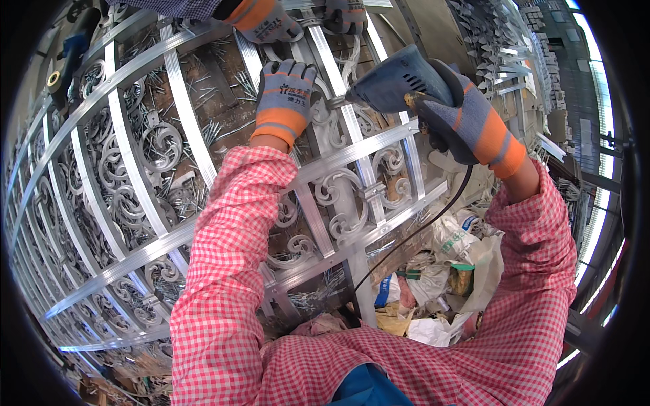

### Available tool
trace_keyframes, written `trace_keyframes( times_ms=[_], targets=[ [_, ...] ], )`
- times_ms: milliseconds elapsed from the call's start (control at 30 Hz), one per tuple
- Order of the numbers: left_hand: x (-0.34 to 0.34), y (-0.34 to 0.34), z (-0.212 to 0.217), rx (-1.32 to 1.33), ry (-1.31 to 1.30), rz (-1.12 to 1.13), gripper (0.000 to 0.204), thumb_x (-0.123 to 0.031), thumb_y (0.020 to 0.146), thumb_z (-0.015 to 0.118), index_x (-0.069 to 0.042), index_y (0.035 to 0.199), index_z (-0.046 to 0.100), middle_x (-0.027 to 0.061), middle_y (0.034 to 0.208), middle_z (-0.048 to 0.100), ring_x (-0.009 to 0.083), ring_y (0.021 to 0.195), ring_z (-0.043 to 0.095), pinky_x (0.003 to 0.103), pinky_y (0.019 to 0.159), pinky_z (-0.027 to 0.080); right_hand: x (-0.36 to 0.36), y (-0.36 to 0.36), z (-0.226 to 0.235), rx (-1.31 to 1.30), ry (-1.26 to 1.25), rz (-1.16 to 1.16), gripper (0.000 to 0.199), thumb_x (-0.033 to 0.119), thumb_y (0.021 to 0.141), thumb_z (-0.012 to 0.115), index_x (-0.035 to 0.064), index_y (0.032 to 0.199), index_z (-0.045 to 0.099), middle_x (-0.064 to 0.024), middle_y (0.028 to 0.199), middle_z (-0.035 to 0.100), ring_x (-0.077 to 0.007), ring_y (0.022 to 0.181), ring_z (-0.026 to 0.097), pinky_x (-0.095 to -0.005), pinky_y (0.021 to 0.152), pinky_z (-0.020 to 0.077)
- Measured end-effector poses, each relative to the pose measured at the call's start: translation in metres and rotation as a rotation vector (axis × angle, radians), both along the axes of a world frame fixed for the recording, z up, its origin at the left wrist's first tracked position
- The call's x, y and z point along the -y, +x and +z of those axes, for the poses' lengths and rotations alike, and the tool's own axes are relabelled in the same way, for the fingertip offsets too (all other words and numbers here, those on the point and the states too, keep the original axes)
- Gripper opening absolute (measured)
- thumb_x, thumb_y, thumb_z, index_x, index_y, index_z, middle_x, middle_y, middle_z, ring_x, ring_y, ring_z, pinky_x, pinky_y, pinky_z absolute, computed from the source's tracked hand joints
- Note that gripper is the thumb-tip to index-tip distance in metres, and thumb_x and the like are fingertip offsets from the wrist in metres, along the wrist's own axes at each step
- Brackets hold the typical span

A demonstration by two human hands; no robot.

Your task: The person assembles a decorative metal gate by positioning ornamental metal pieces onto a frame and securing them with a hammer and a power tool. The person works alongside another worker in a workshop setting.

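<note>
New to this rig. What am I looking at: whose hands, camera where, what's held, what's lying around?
No robot here: one person working in gloves, seen from a wide fisheye camera on their head, looking down, so straight edges bend. The right hand grips a blue drill. The left hand lies over a silvery metal frame; its grip isn't clear. Between the bars show curled metal scrolls and scattered thin fasteners. Crumpled bags lie below right. Another person's gloved hand shows at the top.
</note>
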State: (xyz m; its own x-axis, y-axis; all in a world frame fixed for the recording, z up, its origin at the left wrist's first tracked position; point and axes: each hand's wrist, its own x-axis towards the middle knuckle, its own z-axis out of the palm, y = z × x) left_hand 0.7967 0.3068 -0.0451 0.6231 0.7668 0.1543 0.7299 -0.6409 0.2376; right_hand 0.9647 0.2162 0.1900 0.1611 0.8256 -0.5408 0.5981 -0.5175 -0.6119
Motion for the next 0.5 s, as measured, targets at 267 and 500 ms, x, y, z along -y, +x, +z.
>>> trace_keyframes(
  times_ms=[267, 500],
  targets=[
    [0.001, -0.001, 0.002, 0.02, 0.004, 0.011, 0.058, -0.038, 0.073, 0.073, -0.014, 0.124, 0.058, 0.0046, 0.122, 0.057, 0.0227, 0.12, 0.049, 0.042, 0.105, 0.032, 0.002, 0.006, -0.011, 0.012, 0.038, 0.045, 0.066, 0.032, 0.085, 0.072, 0.0039, 0.137, 0.042, -0.002, 0.071, 0.057, -0.0068, 0.049, 0.052, -0.022, 0.042, 0.0425],
    [-0.001, -0.002, 0.005, 0.019, 0.003, -0.017, 0.059, -0.041, 0.074, 0.072, -0.013, 0.124, 0.057, 0.0048, 0.122, 0.057, 0.0232, 0.121, 0.048, 0.043, 0.105, 0.031, 0.002, 0.019, -0.023, 0.086, 0.1, 0.091, 0.052, 0.033, 0.085, 0.069, 0.0014, 0.123, 0.052, -0.0065, 0.064, 0.059, -0.0115, 0.048, 0.057, -0.029, 0.045, 0.0451]
  ],
)
